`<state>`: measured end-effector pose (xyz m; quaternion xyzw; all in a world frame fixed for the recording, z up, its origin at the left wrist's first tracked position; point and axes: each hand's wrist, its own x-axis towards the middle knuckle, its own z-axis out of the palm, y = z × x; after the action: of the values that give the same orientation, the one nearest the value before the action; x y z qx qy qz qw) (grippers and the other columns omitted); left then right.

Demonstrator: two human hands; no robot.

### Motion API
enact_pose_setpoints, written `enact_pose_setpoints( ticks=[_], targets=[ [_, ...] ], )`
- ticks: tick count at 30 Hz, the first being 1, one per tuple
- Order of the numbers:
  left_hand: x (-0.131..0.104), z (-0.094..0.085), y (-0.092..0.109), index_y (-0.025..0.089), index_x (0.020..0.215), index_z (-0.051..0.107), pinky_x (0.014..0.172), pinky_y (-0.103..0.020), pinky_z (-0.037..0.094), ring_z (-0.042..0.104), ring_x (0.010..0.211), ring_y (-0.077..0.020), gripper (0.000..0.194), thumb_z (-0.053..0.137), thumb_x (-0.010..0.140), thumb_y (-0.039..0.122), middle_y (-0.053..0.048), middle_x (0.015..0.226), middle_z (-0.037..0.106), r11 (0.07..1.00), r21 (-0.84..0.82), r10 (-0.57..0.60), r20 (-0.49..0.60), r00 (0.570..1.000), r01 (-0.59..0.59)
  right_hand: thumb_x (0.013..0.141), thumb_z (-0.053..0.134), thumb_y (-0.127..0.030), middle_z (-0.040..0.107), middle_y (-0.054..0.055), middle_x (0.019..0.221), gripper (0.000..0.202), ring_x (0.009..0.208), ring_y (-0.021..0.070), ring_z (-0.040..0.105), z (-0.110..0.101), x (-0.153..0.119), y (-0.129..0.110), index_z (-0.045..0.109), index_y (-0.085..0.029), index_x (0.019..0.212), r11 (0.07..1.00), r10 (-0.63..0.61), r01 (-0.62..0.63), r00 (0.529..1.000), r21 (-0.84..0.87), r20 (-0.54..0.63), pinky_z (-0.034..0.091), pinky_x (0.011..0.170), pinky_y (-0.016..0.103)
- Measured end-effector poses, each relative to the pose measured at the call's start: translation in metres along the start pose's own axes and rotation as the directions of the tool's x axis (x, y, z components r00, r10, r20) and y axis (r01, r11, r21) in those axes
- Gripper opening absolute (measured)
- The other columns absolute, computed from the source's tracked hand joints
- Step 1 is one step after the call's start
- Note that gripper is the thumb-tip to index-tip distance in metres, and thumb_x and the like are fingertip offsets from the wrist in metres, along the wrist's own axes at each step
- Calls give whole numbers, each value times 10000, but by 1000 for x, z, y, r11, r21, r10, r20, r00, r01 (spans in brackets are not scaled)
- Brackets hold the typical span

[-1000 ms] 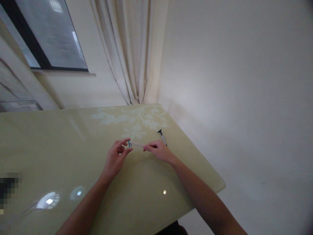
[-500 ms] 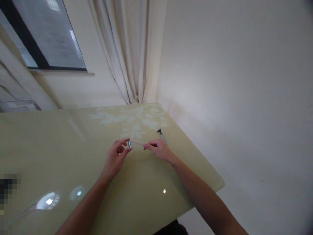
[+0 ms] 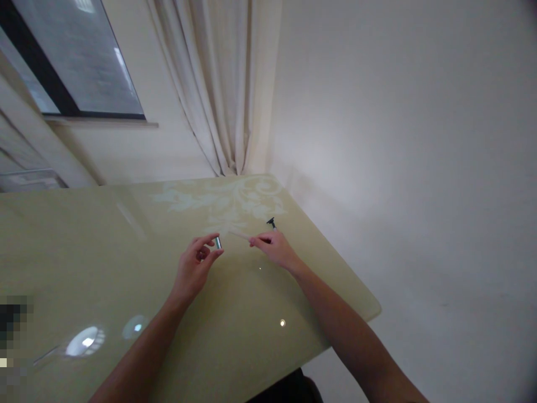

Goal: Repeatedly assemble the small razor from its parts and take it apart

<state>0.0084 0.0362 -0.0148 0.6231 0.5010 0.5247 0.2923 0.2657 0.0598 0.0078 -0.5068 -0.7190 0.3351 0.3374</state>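
Between the thumb and index finger of my left hand [image 3: 195, 266] is a small silver-and-green cylinder [image 3: 218, 243], battery-like in look, gripped at its two ends. My right hand [image 3: 274, 246] pinches one end of a thin, pale stick [image 3: 239, 235], whose exact kind I cannot make out. Its free end points left toward the cylinder, with a gap between them. Just beyond my right hand lies a razor [image 3: 271, 223] with a black head; the hand covers most of its handle.
A glossy pale green table [image 3: 104, 252] with a white floral pattern spreads under my hands. Its right edge runs beside a plain wall [image 3: 398, 140]. Beige curtains [image 3: 218, 84] hang at the back. A blurred dark patch [image 3: 12, 316] shows at the left edge.
The stick's tip has drawn away from the cylinder, widening the gap. My right hand has shifted slightly up and now hides more of the razor handle. The whole view has moved a little.
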Motion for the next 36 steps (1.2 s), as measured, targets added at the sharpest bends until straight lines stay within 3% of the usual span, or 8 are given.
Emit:
enact_pose_setpoints(
  ticks=[3, 6, 10, 15, 18, 22, 28, 36],
  targets=[
    [0, -1, -2, 240, 1214, 722, 613, -248, 452, 508, 647, -94, 441, 743, 834, 463, -3, 985, 600, 1000, 5, -4, -1, 1000, 4, 955, 534, -623, 481, -13, 577, 565, 566, 132, 406, -20, 7, 11, 828, -146, 889, 999, 32, -38, 980, -26, -195, 267, 575, 269],
    [0, 1, -5, 227, 1220, 712, 603, -245, 456, 508, 640, -94, 471, 737, 830, 489, -6, 979, 605, 1000, 15, -18, 12, 1000, 18, 992, 430, -606, 500, 2, 603, 616, 591, 154, 439, -39, 12, 19, 821, -133, 944, 998, 54, -55, 924, 7, -379, 309, 596, 274],
    [1, 18, -8, 206, 1195, 718, 596, -254, 462, 516, 636, -108, 498, 706, 835, 549, -23, 970, 629, 998, 50, -49, 42, 998, 47, 1008, 395, -536, 562, 23, 651, 586, 642, 176, 493, -51, 14, 24, 804, -117, 1005, 996, 74, -87, 862, -4, -501, 341, 629, 284],
    [20, 60, -4, 217, 1211, 725, 722, -319, 505, 601, 745, -164, 425, 663, 870, 464, -61, 1036, 694, 947, 320, -62, 203, 977, -6, 963, 506, -446, 694, 65, 817, 411, 746, 190, 570, -53, 19, 31, 771, -132, 978, 988, 117, -151, 847, -24, -519, 394, 680, 279],
    [38, 86, 2, 262, 1186, 751, 886, -428, 469, 634, 1011, -280, 367, 696, 850, 400, -87, 1105, 732, 854, 521, -116, 194, 974, -2, 941, 559, -377, 726, 83, 904, 314, 827, 195, 614, -54, 21, 39, 768, -143, 948, 971, 129, -217, 828, -99, -546, 436, 757, 278],
    [57, 110, 4, 278, 1134, 781, 967, -525, 389, 566, 1193, -391, 352, 724, 821, 429, -119, 1163, 734, 815, 579, -128, 181, 975, 0, 947, 603, -319, 758, 99, 976, 245, 904, 200, 663, -60, 18, 46, 787, -158, 959, 924, 172, -325, 823, -200, -541, 461, 802, 281],
    [59, 116, -1, 272, 1199, 771, 991, -542, 374, 579, 1200, -386, 433, 653, 876, 534, -132, 1212, 721, 769, 636, -107, 222, 969, -61, 933, 635, -299, 786, 90, 962, 205, 908, 216, 703, -62, 12, 44, 806, -188, 951, 837, 277, -472, 802, -278, -529, 472, 772, 285],
    [57, 112, -4, 257, 1236, 761, 1003, -519, 398, 608, 1184, -371, 456, 659, 868, 507, -136, 1215, 729, 776, 624, -95, 256, 962, -90, 905, 634, -268, 789, 115, 991, 190, 949, 260, 723, -55, 9, 45, 808, -205, 945, 736, 333, -558, 791, -384, -513, 503, 771, 309]
  ],
)
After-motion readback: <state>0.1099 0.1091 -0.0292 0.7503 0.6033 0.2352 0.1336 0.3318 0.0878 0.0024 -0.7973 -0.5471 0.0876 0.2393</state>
